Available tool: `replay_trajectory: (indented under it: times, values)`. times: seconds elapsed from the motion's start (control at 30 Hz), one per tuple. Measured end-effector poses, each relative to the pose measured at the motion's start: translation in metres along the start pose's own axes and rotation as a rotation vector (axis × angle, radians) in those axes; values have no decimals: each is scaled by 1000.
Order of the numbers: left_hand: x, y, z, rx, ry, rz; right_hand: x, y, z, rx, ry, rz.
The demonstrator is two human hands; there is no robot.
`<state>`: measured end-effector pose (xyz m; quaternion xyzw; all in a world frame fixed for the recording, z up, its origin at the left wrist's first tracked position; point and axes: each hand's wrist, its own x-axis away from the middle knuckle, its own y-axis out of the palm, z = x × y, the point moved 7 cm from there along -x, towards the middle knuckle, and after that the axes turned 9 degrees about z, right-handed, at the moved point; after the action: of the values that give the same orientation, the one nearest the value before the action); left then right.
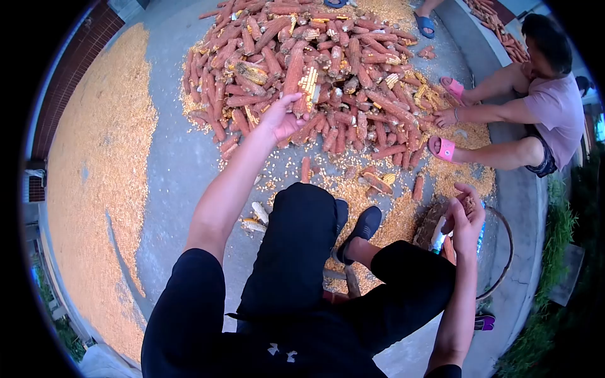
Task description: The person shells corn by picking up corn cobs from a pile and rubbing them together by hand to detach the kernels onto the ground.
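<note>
My left hand reaches out to the near side of a big cob heap, its fingers closed around a partly shelled corn cob with rows of yellow kernels. A long bare red cob stands right beside it; whether my fingers also touch that one I cannot tell. To the right, my right hand is raised above a basket with a hooped handle. Its curled fingers hold a small reddish-brown piece of corn cob, mostly hidden by the fingers.
The heap of red cobs fills the far middle. Loose kernels cover the floor at left. A person in a pink shirt sits at right, one hand at the heap's edge. Husky cobs lie by my knee.
</note>
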<state>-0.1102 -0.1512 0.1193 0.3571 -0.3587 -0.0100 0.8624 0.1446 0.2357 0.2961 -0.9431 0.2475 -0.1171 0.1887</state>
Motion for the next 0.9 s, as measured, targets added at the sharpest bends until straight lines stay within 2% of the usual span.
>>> replay_trajectory:
  times: [0.07,0.13,0.17,0.27,0.3,0.43,0.5,0.6,0.7,0.73,0.83,0.87,0.9]
  values:
    - [48,37,-3,-78,30,-101,2,-1,-12,-144,-67,26]
    - [75,72,-11,-158,45,-217,1,3,-21,-261,-27,-36]
    - [87,91,-15,-188,33,-317,0,9,-27,-343,11,-63]
    - [141,157,-30,-289,-6,-567,4,23,-57,-451,-57,-137]
    - [158,176,-37,-325,7,-590,4,24,-68,-451,-95,-156]
    - [208,238,-73,-427,58,-676,-11,13,-93,-791,-137,-55]
    - [213,251,-95,-484,44,-653,-28,-4,-92,-963,-121,-2]
    - [202,256,-121,-795,205,-669,-37,-37,-82,-918,-218,66]
    - [195,251,-139,-1021,262,-619,-34,-63,-70,-721,-321,92]
    - [185,248,-142,-1187,429,-585,-30,-69,-66,-616,-347,126]
    - [187,262,-144,-1361,916,-545,-22,-68,-51,-489,-271,31]
    - [187,263,-147,-1378,858,-536,-26,-71,-41,-408,-278,47]
    - [191,268,-146,-1415,915,-506,-26,-72,-38,-373,-276,9]
